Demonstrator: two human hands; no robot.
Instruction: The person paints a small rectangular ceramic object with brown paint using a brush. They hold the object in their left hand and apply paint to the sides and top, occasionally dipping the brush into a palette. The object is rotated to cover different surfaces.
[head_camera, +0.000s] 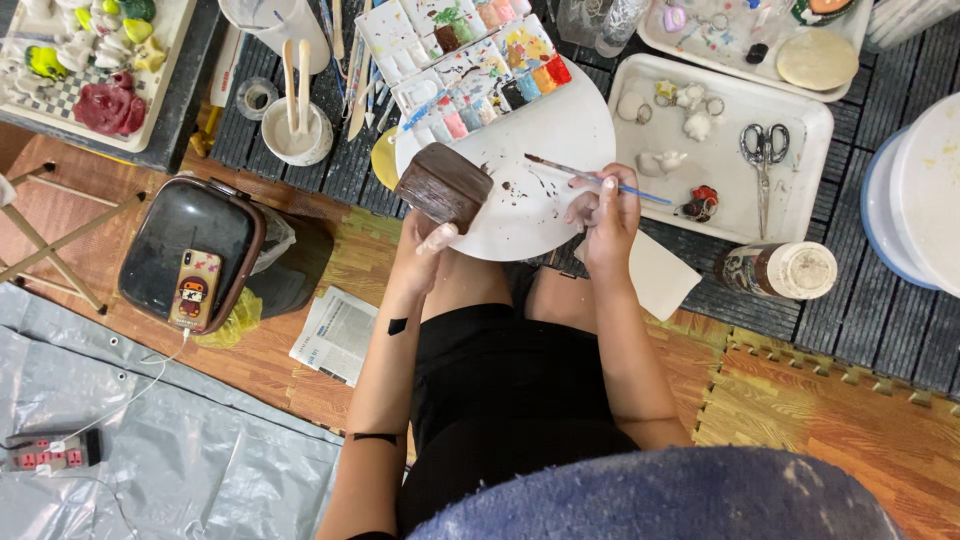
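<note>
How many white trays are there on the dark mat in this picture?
3. One tray with scissors lies right of the round plate; one tray is behind it at the top edge; one tray with painted figures is top left. More may lie out of view.

Only one view is given, taken from a camera worn on the head. The scene is looked at steeply downward, over the person's lap, toward the dark slatted mat (860, 300) ahead. The hands are seen near, at the mat's near edge; its far edge is cut off.
</note>
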